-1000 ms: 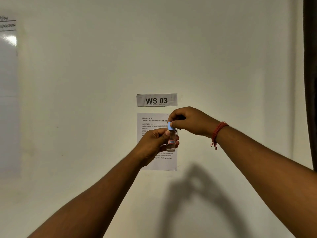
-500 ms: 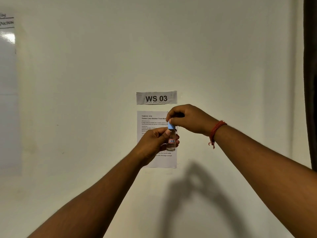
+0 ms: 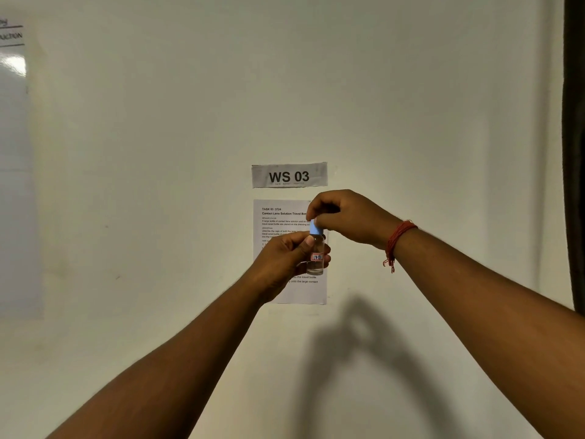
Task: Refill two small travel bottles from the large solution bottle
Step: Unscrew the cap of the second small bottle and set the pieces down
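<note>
A small clear travel bottle (image 3: 316,258) with a red-edged label reading "17B" is held upright in front of the wall, with a little clear liquid at its bottom. My left hand (image 3: 285,258) grips its body from the left. My right hand (image 3: 345,217) pinches the light blue cap (image 3: 315,228) on top of it from above. The large solution bottle and a second travel bottle are out of view.
Behind the hands a printed task sheet (image 3: 278,217) hangs on the white wall under a "WS 03" sign (image 3: 289,175). A whiteboard (image 3: 12,153) sits at the far left and a dark curtain (image 3: 574,153) at the right edge.
Both hands and the bottle hold almost the same pose; the view has shifted slightly. The right fingers stay on the blue cap.
</note>
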